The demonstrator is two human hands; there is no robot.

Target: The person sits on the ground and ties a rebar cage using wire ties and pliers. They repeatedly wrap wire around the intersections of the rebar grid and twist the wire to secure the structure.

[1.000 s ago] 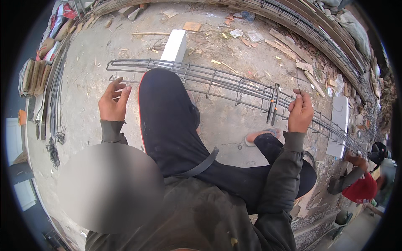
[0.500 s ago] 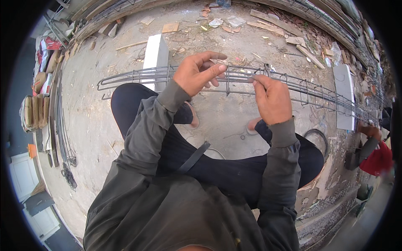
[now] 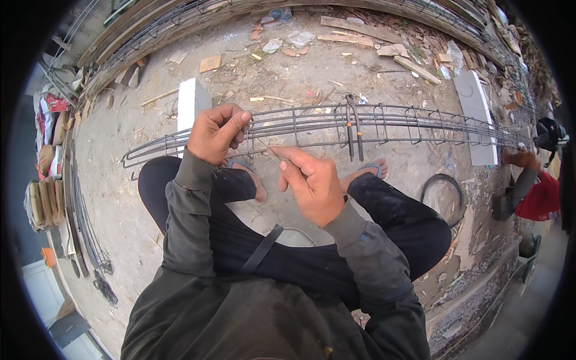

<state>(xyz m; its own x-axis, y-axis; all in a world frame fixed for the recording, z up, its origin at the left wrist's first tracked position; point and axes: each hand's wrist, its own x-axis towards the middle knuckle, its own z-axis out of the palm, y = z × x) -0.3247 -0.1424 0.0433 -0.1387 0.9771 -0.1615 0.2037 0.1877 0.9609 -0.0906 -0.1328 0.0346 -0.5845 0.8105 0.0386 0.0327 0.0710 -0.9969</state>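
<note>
Your left hand (image 3: pixel 217 133) has its grip pinched on a thin wire (image 3: pixel 259 141) in front of the rebar cage (image 3: pixel 318 126); the wire reaches toward your right hand (image 3: pixel 311 185), whose grip I cannot tell.

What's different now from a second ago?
The left hand moved right along the steel cage; the right hand swung left past the pliers. A thin wire now seems to run between both hands. The pliers still rest on the cage.
</note>
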